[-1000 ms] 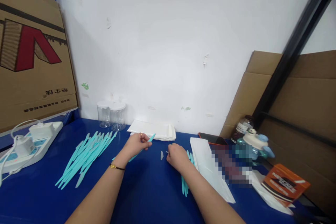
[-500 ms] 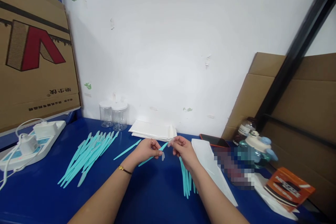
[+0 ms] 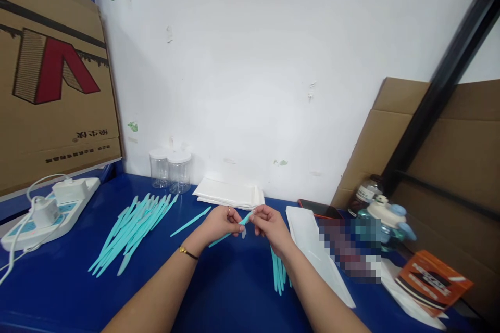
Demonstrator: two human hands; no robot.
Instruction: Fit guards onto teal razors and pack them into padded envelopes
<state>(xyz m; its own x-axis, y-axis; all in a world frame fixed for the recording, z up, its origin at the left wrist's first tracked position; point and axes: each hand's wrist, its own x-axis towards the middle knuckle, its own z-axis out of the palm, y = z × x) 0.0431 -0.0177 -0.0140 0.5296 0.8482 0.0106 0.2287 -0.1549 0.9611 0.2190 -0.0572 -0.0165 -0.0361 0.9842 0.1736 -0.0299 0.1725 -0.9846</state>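
Against a white wall (image 3: 242,62), a blue worktop (image 3: 156,302) is set. By its back left corner, a big cardboard box (image 3: 89,114) with a red shape printed on it can be seen. Along the left edge, a white power strip (image 3: 72,216) is laid, with plugs pushed in. Between it and the middle, a big pile of blue-green sticks (image 3: 135,229) with pale tips is spread. Toward the right edge, a long white pack (image 3: 316,255) is laid flat. At the back edge, folded white sheets (image 3: 222,191) are stacked. Near the right edge, an orange box (image 3: 433,281) is tilted. In the middle of the worktop, the left grip (image 3: 219,223) is closed on a held stick (image 3: 221,240), slanted with its tip toward the back right corner. That tip is pinched by the right grip (image 3: 271,223); whether a cover is also pinched cannot be told. Under the right wrist, a small bunch of sticks (image 3: 278,270) is laid. Just left of the left grip, a loose stick (image 3: 190,221) is left lying. By the left fingertips, a tiny clear piece (image 3: 244,234) is seen.
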